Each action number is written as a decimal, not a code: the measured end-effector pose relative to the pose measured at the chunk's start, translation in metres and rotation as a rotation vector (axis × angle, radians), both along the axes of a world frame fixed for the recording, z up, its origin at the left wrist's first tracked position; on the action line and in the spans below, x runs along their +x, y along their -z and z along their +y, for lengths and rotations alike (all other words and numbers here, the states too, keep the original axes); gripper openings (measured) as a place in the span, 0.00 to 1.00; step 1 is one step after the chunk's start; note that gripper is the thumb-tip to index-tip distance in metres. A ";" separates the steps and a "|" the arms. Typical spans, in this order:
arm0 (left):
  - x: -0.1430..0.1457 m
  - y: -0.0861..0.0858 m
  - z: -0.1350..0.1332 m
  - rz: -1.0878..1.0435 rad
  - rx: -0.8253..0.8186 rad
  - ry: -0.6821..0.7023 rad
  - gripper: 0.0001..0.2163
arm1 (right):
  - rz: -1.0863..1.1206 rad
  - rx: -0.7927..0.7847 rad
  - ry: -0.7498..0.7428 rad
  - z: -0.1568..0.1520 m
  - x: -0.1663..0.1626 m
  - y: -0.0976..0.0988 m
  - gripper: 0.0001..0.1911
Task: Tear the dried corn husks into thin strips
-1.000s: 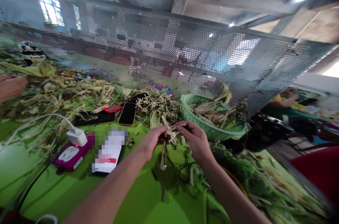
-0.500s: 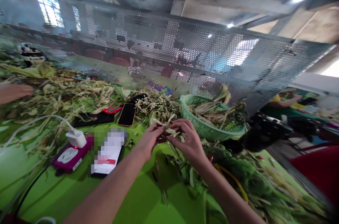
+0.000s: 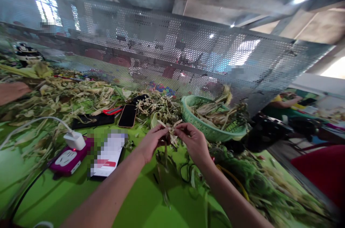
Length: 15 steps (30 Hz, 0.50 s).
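Between my two hands is a small bow-like piece of pale dried husk strips (image 3: 172, 133), held above the green table (image 3: 145, 192). My left hand (image 3: 154, 142) pinches its left side between thumb and fingers. On the other side, my right hand (image 3: 192, 138) pinches the strips with thumb and forefinger. Below the hands, thin dried strands (image 3: 163, 181) hang or lie against the table; which of them join the held piece I cannot tell. A heap of small dried husk pieces (image 3: 159, 106) lies just beyond.
A green plastic basket (image 3: 205, 125) of dried husks stands at the right rear. Left are a lit phone (image 3: 109, 156), a dark phone (image 3: 127, 116), a red cutter (image 3: 112, 110) and a purple power strip (image 3: 70, 159) with cables. Green netting (image 3: 242, 174) lies right. Another person's hand (image 3: 13, 92) is far left.
My right hand has turned and closed its pinch on the strips, which now spread out between both hands. The view has shifted slightly.
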<state>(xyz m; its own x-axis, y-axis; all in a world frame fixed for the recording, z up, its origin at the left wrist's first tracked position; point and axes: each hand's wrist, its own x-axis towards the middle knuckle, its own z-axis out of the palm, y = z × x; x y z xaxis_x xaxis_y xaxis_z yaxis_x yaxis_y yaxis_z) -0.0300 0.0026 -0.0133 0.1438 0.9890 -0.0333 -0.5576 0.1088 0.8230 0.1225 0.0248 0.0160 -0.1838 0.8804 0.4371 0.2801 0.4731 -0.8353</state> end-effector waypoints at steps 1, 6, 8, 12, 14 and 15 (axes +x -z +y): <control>0.001 0.000 0.000 0.003 0.000 0.002 0.12 | 0.007 0.007 0.002 0.001 0.000 0.001 0.10; 0.003 0.000 0.000 -0.008 -0.017 0.006 0.13 | 0.043 0.009 0.033 0.003 0.001 0.002 0.11; 0.002 0.000 0.000 0.012 -0.015 0.007 0.13 | 0.038 0.011 0.036 0.003 0.001 0.000 0.11; 0.000 -0.001 0.000 0.065 0.007 -0.012 0.13 | 0.007 -0.002 0.024 0.001 0.001 -0.003 0.12; -0.001 -0.001 0.000 0.077 0.028 -0.019 0.13 | 0.031 -0.029 -0.012 0.000 0.002 -0.004 0.13; -0.001 -0.002 0.000 0.075 0.037 -0.022 0.13 | 0.054 -0.044 -0.031 0.000 0.002 -0.004 0.13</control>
<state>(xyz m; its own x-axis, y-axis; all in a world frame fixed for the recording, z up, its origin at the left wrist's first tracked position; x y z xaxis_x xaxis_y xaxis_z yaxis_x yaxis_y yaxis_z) -0.0311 0.0022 -0.0114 0.1204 0.9927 -0.0067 -0.4963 0.0661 0.8656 0.1246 0.0250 0.0201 -0.1888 0.8933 0.4079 0.2195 0.4433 -0.8691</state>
